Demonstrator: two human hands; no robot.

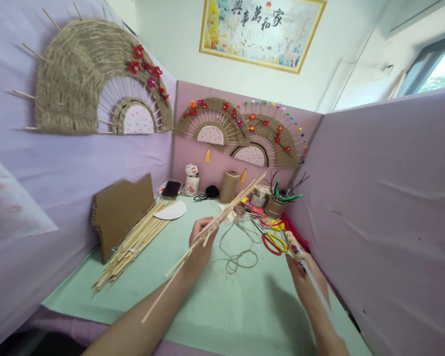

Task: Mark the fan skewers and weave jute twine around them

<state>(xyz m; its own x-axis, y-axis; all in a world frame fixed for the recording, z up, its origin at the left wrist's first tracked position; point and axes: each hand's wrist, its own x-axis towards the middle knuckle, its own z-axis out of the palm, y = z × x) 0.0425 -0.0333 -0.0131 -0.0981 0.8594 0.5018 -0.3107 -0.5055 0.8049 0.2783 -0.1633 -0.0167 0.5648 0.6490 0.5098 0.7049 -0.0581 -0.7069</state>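
Observation:
My left hand (202, 247), left of the table's middle, is closed round a fan frame of thin wooden sticks (230, 207), seen nearly edge-on and tilted up to the right. On the right, my right hand (309, 277) grips a glue gun (296, 247) with a patterned body; a pale strip trails back from it along the wrist. Twine (241, 264) lies loosely looped between the hands. Scissors (274, 243) with red and yellow handles rest just left of the glue gun.
Bundled sticks (133, 247), a white half-disc (171, 210) and cardboard (124, 212) are at left. Behind stand a twine spool (229, 187), a jar (192, 183) and a tool pot (275, 206). Partitions enclose the green table (230, 316); woven fans (70, 74) hang there.

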